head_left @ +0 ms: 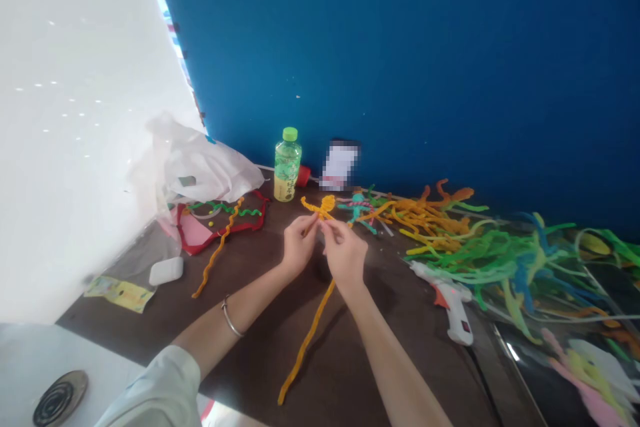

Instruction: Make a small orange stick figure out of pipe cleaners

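Observation:
Between my two hands is a small orange pipe-cleaner figure [327,203] with a round coiled head and an arm reaching left. My left hand [300,240] pinches it from the left, fingertips closed at its body. From the right, my right hand [345,250] pinches the same body with thumb and fingers. A long orange pipe cleaner [307,343] trails from beneath my right hand toward the table's front. The fingers hide the figure's lower part. Just behind lies a teal pipe-cleaner figure [358,207] with a striped strand.
A green-capped bottle [287,170] stands at the back. Left are a plastic bag [215,163], a wavy orange pipe cleaner [217,253], a white case [167,271] and a yellow packet [120,293]. Right are a glue gun [450,300] with its cord and heaped pipe cleaners [470,253].

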`<state>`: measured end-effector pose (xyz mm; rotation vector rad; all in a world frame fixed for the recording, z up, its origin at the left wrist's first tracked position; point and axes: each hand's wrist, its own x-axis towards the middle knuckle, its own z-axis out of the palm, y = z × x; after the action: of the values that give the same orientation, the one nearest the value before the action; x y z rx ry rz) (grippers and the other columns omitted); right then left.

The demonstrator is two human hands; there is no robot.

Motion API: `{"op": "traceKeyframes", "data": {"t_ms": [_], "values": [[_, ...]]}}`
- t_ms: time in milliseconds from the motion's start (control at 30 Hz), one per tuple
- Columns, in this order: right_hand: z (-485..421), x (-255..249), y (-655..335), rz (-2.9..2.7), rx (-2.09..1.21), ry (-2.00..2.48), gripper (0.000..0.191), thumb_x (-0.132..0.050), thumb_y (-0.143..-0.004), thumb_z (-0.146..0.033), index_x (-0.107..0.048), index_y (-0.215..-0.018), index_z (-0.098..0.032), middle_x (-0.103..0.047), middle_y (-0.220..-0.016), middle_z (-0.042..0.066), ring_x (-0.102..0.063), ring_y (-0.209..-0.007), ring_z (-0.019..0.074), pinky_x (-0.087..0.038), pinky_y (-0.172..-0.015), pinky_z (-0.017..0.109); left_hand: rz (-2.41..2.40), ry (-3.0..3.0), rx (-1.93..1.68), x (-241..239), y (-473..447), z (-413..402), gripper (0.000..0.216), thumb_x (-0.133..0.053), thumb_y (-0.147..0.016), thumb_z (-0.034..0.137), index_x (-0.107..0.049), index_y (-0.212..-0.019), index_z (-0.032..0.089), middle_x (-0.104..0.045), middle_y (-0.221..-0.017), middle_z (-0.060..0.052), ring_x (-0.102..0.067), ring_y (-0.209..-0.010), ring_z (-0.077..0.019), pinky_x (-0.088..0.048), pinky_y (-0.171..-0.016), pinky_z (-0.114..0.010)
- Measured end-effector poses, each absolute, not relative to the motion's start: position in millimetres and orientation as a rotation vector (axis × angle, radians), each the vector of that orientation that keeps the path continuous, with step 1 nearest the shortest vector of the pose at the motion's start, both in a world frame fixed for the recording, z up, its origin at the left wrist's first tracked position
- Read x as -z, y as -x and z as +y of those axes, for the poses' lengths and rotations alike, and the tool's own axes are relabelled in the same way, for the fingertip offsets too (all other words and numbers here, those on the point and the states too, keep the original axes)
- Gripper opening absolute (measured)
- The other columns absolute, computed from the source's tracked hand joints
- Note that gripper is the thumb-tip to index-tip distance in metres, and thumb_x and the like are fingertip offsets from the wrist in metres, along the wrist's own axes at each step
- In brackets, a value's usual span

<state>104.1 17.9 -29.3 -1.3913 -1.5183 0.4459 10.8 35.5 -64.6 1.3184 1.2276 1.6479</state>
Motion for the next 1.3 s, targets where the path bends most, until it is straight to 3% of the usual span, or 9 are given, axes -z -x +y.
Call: {"op": "traceKeyframes", "data": {"t_ms": [133,233,333,467,567,833,1300], "values": [[14.3,24.6,-104.4,-1.416,-0.822,1.419,0.031,-0.055,-0.075,-0.044,-0.062,-0.080,-0.014,-0.068,-0.068,0.007,-0.054,-0.033,0.0117,-0.043,-0.033,0.023,1.278,-1.369,-1.717,69.4,-6.3,40.0,0.021,-0.055,-0.077,0.025,-0.068,-0.091,0.018,-0.064,-0.085,-0.006,-0.059,-0.081,-0.0146,-0.046,-0.075,-0.027],[13.0,20.1,-104.8,-1.415,-0.881,1.408,0.032,-0.055,-0.074,-0.045,-0.062,-0.080,-0.014,-0.069,-0.067,0.008,-0.053,-0.033,0.0118,-0.041,-0.032,0.022,1.314,-1.393,-1.731,70.5,-3.4,42.1,0.019,-0.055,-0.077,0.026,-0.068,-0.088,0.017,-0.064,-0.083,-0.006,-0.060,-0.079,-0.0145,-0.047,-0.072,-0.026],[15.3,17.7,-103.9,-1.518,-0.640,1.390,0.026,-0.055,-0.075,-0.039,-0.063,-0.079,-0.015,-0.070,-0.071,0.008,-0.063,-0.050,0.0162,-0.050,-0.048,0.025,1.321,-1.463,-1.730,70.6,-1.6,41.4,0.017,-0.055,-0.077,0.025,-0.067,-0.086,0.016,-0.065,-0.083,-0.006,-0.060,-0.077,-0.0141,-0.047,-0.069,-0.025],[22.1,18.8,-101.3,-1.640,-0.295,1.421,0.021,-0.051,-0.077,-0.032,-0.065,-0.078,-0.016,-0.070,-0.074,0.009,-0.066,-0.067,0.0199,-0.051,-0.066,0.029,1.319,-1.612,-1.725,71.5,-0.4,38.2,0.013,-0.054,-0.078,0.023,-0.065,-0.082,0.017,-0.065,-0.082,-0.006,-0.059,-0.073,-0.0128,-0.047,-0.065,-0.024],[26.5,20.2,-100.4,-1.702,-0.180,1.438,0.021,-0.049,-0.078,-0.029,-0.065,-0.076,-0.015,-0.070,-0.072,0.009,-0.066,-0.066,0.0194,-0.050,-0.066,0.028,1.344,-1.686,-1.713,71.9,-0.7,36.5,0.012,-0.053,-0.078,0.024,-0.063,-0.080,0.017,-0.064,-0.077,-0.004,-0.058,-0.068,-0.0118,-0.046,-0.063,-0.023],[30.6,23.4,-99.2,-1.741,-0.010,1.455,0.021,-0.047,-0.080,-0.027,-0.064,-0.075,-0.015,-0.069,-0.067,0.008,-0.065,-0.060,0.0189,-0.048,-0.061,0.027,1.325,-1.838,-1.783,69.9,-2.2,35.4,0.021,-0.048,-0.082,0.021,-0.061,-0.097,0.017,-0.061,-0.079,-0.005,-0.057,-0.071,-0.0116,-0.046,-0.067,-0.024],[24.9,29.2,-94.3,-1.933,0.340,1.348,0.029,-0.035,-0.088,-0.021,-0.063,-0.087,-0.012,-0.068,-0.077,0.011,-0.063,-0.066,0.0178,-0.047,-0.060,0.026,1.316,-1.935,-1.696,68.4,-0.7,32.3,0.025,-0.041,-0.084,0.019,-0.052,-0.107,0.016,-0.053,-0.086,-0.007,-0.053,-0.078,-0.0138,-0.046,-0.070,-0.027]]}}
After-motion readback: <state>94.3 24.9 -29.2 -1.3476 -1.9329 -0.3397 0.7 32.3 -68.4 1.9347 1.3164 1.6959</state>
